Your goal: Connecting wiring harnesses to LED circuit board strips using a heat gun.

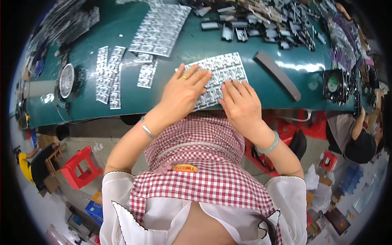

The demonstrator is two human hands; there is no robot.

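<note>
Pressing Both Hands on a Patterned Sheet at the Green Bench

Pressing down at the near edge of the green table (pixel 245 77), the person lays both hands on a grey-and-white patterned sheet (pixel 222 69) that lies flat on the tabletop, its near edge running under the palms toward the red checked apron (pixel 204 163). The left hand (pixel 181 94) rests on the sheet's left part with its fingers stretched out and slightly fanned, gripping nothing; a gold ring shows on one finger and a silver bangle (pixel 146 130) sits on the wrist. The right hand (pixel 241 104) lies just beside it on the sheet's near right part, fingers extended and close together, flat on the surface and also holding nothing. A pale green bangle (pixel 269 145) circles that wrist.

Farther back on the table, a larger sheet (pixel 161 28) of the same pattern lies well apart from the hands. To the left, narrow cut strips (pixel 108 75) of the pattern lie side by side, and a round metal dish (pixel 67 79) stands near the table's left end. To the right of the hands lies a long dark bar (pixel 277 74), set at a slant, and beyond it a small black fan (pixel 333 84). Many small dark parts (pixel 269 22) crowd the far right of the table. A red plastic stool (pixel 81 166) stands on the floor below left, and another person (pixel 359 136) sits at the right edge.
</note>
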